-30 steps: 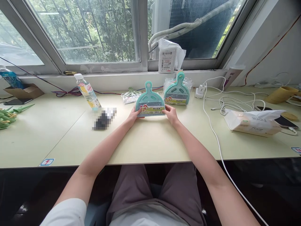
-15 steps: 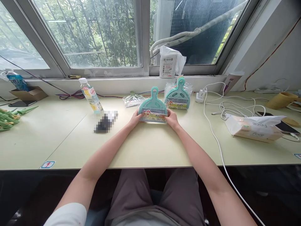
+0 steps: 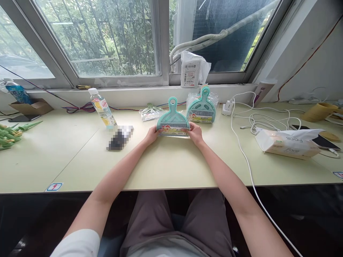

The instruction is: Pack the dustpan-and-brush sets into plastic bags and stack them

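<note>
A teal mini dustpan and brush set (image 3: pixel 173 119) in clear wrapping stands upright near the middle of the table, its looped handle pointing up. My left hand (image 3: pixel 152 135) grips its lower left corner. At the opposite corner, my right hand (image 3: pixel 195 133) is closed on the set's lower right edge. Just behind and to the right, more wrapped dustpan sets (image 3: pixel 201 106) lean in a stack against the wall. Behind my left hand lies another flat wrapped pack (image 3: pixel 150 112) with a green handle.
A drink bottle (image 3: pixel 102 108) leans at the left, by a blurred dark object (image 3: pixel 119 138). Green leaf-like pieces (image 3: pixel 12 135) lie far left. On the right are a tissue pack (image 3: pixel 288 143), tangled white cables (image 3: pixel 270 119) and a tape roll (image 3: pixel 320 111). A white box (image 3: pixel 190 74) sits on the sill.
The view has shifted slightly. The dustpan set tilts back a little more, and both hands keep their grip at its lower corners.
</note>
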Tool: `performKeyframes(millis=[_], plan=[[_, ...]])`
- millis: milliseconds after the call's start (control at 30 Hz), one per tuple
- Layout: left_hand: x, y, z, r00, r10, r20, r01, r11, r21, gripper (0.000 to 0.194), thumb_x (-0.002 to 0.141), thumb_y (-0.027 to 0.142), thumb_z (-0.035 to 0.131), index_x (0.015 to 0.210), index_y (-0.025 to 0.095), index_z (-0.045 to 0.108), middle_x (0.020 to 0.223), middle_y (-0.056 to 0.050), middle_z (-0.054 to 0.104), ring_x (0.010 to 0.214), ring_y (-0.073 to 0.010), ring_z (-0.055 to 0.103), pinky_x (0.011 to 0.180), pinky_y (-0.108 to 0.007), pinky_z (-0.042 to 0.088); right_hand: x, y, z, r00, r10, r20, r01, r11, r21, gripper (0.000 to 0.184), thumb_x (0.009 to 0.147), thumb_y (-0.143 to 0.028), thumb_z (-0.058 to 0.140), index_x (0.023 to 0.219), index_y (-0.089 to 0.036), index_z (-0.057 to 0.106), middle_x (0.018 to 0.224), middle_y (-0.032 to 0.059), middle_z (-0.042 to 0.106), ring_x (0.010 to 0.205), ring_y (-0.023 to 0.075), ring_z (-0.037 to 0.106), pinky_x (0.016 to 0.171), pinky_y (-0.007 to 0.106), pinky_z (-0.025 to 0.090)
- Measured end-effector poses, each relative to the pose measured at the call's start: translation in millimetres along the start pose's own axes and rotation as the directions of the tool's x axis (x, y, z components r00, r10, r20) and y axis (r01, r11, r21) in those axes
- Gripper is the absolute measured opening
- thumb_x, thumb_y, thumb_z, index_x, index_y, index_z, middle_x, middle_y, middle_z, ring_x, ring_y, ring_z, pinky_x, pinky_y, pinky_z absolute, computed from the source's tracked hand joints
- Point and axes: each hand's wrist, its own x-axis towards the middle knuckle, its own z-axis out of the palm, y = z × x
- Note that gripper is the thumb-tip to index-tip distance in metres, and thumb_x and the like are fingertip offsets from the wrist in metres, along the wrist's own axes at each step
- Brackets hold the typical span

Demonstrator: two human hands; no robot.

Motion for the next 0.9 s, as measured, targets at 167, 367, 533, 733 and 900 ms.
performKeyframes(millis=[167, 367, 533, 733, 900], plan=[[1.2, 5.5, 1.2, 0.999, -0.017, -0.050, 0.017, 1.000, 0.011, 0.019, 0.070, 0.035, 0.061, 0.077, 0.018, 0.065, 0.083, -0.006, 0.068, 0.086, -0.0265, 0.057, 0.085, -0.039, 0.045, -1.2, -3.9, -1.5, 1.000, -0.007, -0.011, 0.006, 0.998, -0.070, 0.038, 0.064, -0.050, 0.074, 0.093, -0.025, 0.072, 0.087, 0.0021, 0.075, 0.073, 0.0205, 0.066, 0.071, 0.032, 0.050], [1.8, 2.1, 2.3, 0.997, -0.018, -0.078, 0.022, 0.998, 0.057, 0.020, 0.073, 0.035, 0.061, 0.077, 0.017, 0.066, 0.080, -0.005, 0.067, 0.085, -0.0265, 0.058, 0.084, -0.039, 0.046, -0.2, -4.6, -1.8, 0.999, -0.033, -0.030, 0.031, 0.998, -0.055, 0.036, 0.065, -0.051, 0.073, 0.089, -0.024, 0.072, 0.087, 0.0027, 0.074, 0.071, 0.0203, 0.066, 0.068, 0.031, 0.049], [-1.9, 0.0, -2.0, 0.995, -0.005, 0.099, 0.013, 0.997, -0.078, 0.039, 0.073, 0.049, 0.066, 0.095, 0.017, 0.069, 0.101, -0.007, 0.071, 0.097, -0.0285, 0.061, 0.088, -0.038, 0.048, 0.4, -1.9, -2.5, 1.000, -0.009, -0.029, 0.007, 0.997, -0.080, 0.035, 0.067, -0.052, 0.070, 0.087, -0.023, 0.071, 0.085, 0.0022, 0.074, 0.069, 0.0191, 0.063, 0.067, 0.029, 0.047], [-4.3, 3.6, -5.4, 0.980, 0.003, 0.197, 0.036, 0.980, -0.194, 0.057, 0.060, 0.041, 0.081, 0.108, 0.014, 0.066, 0.113, -0.012, 0.069, 0.103, -0.0300, 0.062, 0.091, -0.043, 0.049, 0.3, -0.8, -3.0, 0.998, -0.064, -0.004, 0.063, 0.988, -0.139, 0.033, 0.072, -0.052, 0.066, 0.085, -0.023, 0.068, 0.078, 0.0012, 0.070, 0.062, 0.0162, 0.056, 0.061, 0.027, 0.040], [-2.5, -0.8, -2.0, 0.996, -0.027, 0.087, 0.037, 0.992, -0.120, 0.046, 0.063, 0.041, 0.077, 0.098, 0.013, 0.067, 0.105, -0.011, 0.071, 0.096, -0.0286, 0.064, 0.086, -0.043, 0.051, 1.2, -1.0, -2.8, 0.994, -0.077, 0.078, 0.097, 0.945, -0.312, 0.034, 0.076, -0.052, 0.061, 0.094, -0.023, 0.064, 0.075, 0.0022, 0.066, 0.063, 0.0185, 0.055, 0.061, 0.028, 0.039]])
